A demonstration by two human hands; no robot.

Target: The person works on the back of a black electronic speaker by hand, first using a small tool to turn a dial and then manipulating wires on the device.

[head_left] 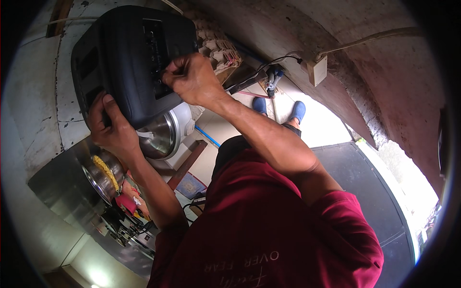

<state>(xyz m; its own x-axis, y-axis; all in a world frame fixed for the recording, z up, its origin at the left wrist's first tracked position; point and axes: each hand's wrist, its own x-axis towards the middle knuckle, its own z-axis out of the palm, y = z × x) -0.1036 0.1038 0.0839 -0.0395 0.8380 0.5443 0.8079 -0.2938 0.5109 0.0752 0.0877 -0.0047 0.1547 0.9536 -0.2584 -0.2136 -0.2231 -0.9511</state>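
Observation:
A black plastic appliance casing, with a long recessed opening and smaller side slots, fills the upper left. My left hand grips its lower left edge, thumb up and fingers curled into a slot. My right hand is closed in a pinch at the recessed opening, fingertips inside it; whatever they hold is hidden. Directly below the casing is a round steel pot in a white body, partly covered by it.
A brown woven egg-tray-like stack sits behind, near a wall socket box with cords. A steel bowl with a yellow item stands lower left. My blue slippers are on the tiled floor, beside a dark door panel.

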